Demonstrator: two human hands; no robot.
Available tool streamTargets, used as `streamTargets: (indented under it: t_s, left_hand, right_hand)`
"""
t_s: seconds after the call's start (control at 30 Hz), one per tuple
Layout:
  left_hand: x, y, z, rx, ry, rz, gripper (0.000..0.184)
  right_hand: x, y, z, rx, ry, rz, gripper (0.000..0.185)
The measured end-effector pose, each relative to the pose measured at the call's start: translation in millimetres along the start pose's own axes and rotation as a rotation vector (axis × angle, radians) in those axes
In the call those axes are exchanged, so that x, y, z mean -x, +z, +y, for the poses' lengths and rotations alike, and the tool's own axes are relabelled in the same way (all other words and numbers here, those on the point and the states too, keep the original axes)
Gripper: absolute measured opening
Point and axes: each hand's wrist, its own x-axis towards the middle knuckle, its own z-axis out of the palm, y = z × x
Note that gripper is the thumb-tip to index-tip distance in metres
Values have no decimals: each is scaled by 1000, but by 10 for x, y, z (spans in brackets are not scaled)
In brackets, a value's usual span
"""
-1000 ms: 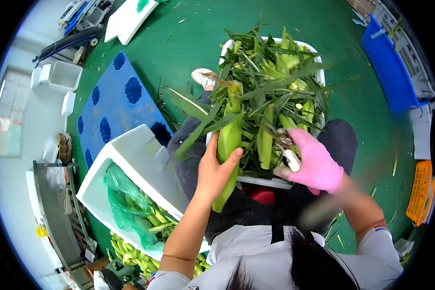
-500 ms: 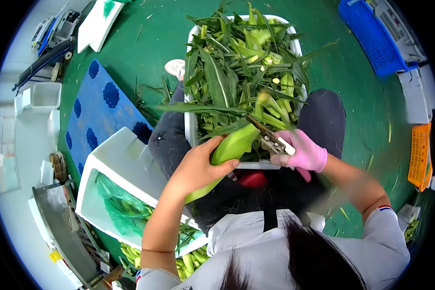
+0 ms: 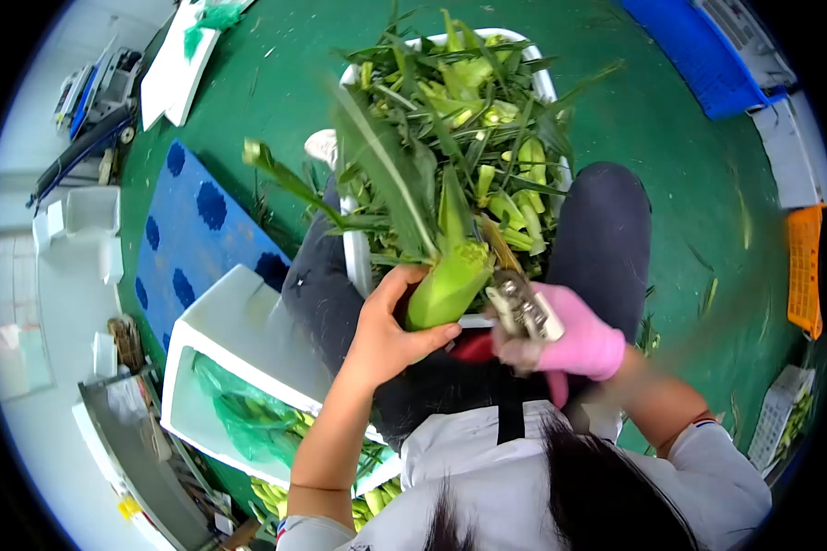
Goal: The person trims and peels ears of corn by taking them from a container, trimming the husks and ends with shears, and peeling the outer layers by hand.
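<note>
Just above the lap, inside the curve of the left hand (image 3: 386, 326), an ear of corn (image 3: 446, 289) in green husk, tilted, with its blunt end up and to the right. Held fast, with fingers along the upper left side and the thumb (image 3: 436, 338) across the lower right side, clamped on the husk from both sides; lower part down towards the palm, upper end sticking out past the fingertips. Close by that end, a long green leaf (image 3: 386, 165), slanting up and to the left; cannot tell whether joined to the ear. Right of the ear, in the right hand (image 3: 574, 335), under a pink glove (image 3: 599, 351), a pair of shears (image 3: 524, 308), with fingers closed around the handles and blades towards the blunt end. Cannot tell, from the blur, whether touching or just beside it.

Beyond both hands, between the knees, a white tub (image 3: 544, 84) heaped with leaves and husks (image 3: 469, 78). To the left, a white foam box (image 3: 234, 317) with a green bag (image 3: 248, 422) inside. Below that, more ears (image 3: 377, 500). Farther out, a blue mat (image 3: 202, 248) with dark spots on the green floor (image 3: 652, 92). Along the right edge, a blue basket (image 3: 698, 64), a white box (image 3: 790, 151) and an orange crate (image 3: 805, 271)
</note>
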Motion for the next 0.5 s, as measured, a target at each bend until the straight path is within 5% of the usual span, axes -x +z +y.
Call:
streamTargets:
  t_s: [0.03, 0.13, 0.23, 0.3, 0.37, 0.43, 0.5]
  left_hand:
    - [14, -32, -37, 184, -74, 5, 62]
    - [6, -231, 32, -30, 207, -54, 61]
    - [25, -371, 158, -195, 257, -141, 62]
    - [82, -454, 84, -140, 267, -213, 68]
    - [107, -482, 9, -16, 269, -263, 70]
    - [85, -498, 29, -18, 263, -320, 71]
    - [0, -537, 103, -95, 243, -405, 71]
  right_hand:
    - [5, -61, 43, -16, -78, 45, 37]
    - [137, -115, -162, 177, 30, 90, 31]
    - [195, -173, -136, 136, 83, 87, 30]
    - [171, -365, 49, -66, -94, 219, 28]
    - [149, -502, 31, -48, -158, 312, 34]
    - [161, -494, 30, 89, -63, 76, 53]
    - [47, -457, 303, 440, -213, -82, 70]
